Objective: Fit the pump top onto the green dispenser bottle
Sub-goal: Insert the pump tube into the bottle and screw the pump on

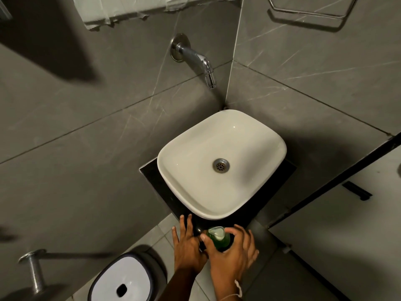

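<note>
- R hand wrapped round the bottle, thumb on the left side, fingers curled over the right
- L hand flat, fingers spread wide, holding nothing, resting just beside the bottle w/ fingertips toward the sink
- bottle stands upright on the counter edge, in front of the sink
- pump on top, nozzle pointing away & a bit right

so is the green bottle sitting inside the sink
No, the green bottle stands on the dark counter in front of the sink, with the right hand around it.
</note>
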A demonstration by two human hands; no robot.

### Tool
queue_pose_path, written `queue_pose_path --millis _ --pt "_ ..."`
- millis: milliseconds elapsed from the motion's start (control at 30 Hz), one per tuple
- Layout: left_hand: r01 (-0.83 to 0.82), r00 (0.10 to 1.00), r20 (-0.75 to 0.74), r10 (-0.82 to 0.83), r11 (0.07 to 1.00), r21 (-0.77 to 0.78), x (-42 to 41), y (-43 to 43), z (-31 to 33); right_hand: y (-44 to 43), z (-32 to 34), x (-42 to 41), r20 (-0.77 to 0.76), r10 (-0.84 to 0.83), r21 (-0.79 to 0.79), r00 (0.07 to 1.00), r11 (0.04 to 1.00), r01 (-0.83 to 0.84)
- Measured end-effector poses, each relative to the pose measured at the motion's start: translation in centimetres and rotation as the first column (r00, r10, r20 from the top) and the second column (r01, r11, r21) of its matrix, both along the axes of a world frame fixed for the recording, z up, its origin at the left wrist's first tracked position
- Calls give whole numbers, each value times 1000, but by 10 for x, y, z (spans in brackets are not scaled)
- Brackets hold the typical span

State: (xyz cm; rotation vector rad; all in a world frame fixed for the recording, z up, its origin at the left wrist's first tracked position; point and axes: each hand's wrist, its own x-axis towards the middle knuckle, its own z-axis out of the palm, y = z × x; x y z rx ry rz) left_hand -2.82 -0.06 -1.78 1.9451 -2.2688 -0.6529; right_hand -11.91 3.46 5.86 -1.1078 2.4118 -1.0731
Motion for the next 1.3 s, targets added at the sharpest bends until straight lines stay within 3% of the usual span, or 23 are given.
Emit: queue_pose_path --millis 333,667,800,1033,1300 --pt "-7 999 -53 6 1000 -31 1 0 -2 -4 3 -2 -56 -3 -14 998 1000 2" --pt "-15 997 -77 12 999 -31 2 0 -4 6 8 -11 -42 130 13 991 992 -129" --pt "7 1000 -21 -7 1000 -27 1 -1 -8 5 8 -21 -61 191 6 980 982 -191" --pt "35 999 2 -35 999 -2 2 -3 -6 4 11 -50 -127 431 -10 893 900 -436" --pt "43 999 -1 -43 999 12 3 -4 -8 -1 4 -69 -130 564 104 815 826 -554"
